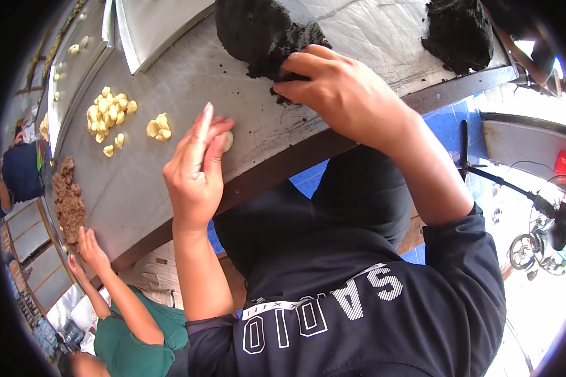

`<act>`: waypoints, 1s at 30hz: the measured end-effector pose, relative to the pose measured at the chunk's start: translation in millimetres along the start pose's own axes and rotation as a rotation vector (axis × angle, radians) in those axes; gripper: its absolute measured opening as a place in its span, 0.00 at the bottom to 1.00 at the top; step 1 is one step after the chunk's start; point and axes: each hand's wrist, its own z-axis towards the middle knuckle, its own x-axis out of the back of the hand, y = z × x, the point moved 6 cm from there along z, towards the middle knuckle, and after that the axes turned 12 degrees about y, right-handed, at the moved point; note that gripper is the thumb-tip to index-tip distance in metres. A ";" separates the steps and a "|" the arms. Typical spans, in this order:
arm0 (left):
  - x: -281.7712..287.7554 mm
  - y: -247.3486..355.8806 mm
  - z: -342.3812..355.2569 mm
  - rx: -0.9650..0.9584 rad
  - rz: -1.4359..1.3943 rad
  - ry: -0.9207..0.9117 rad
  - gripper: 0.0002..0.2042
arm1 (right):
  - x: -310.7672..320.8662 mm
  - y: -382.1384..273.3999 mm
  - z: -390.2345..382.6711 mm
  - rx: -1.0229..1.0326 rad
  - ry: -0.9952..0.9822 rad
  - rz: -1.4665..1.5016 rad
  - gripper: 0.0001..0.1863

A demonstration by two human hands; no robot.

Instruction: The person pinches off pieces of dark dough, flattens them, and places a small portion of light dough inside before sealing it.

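A large lump of black dough (251,38) sits at the far edge of the metal table, ragged on its near side. My right hand (343,91) is at that ragged side, its fingers curled into the dough and the tips hidden. Lower and to the left, my left hand (195,160) is held upright on its edge, with long fingers stretched out. A small pale round piece (228,141) shows just past its thumb; whether the hand touches it I cannot tell. Left of this hand lie a small cluster of yellow pieces (160,127) and a bigger pile of yellow pieces (110,112).
Another black dough mass (459,34) stands at the far right. Metal trays (160,28) border the table's far left. Brown dough (69,198) lies at the left end, near the hands (91,251) of a person in green. Black crumbs dot the metal tabletop (188,81).
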 end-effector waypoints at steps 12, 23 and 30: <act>8.7 -29.9 3.2 0.389 -0.406 -0.262 0.32 | 0.6 -8.3 10.0 -0.029 0.098 -0.100 0.04; 11.5 -4.9 -14.4 -0.022 -0.013 -0.021 0.27 | -3.4 -11.9 11.3 -0.082 -0.083 0.238 0.14; 11.6 -0.6 -23.5 0.158 -0.268 0.017 0.26 | -3.2 -4.8 -14.6 -0.197 0.047 -0.014 0.25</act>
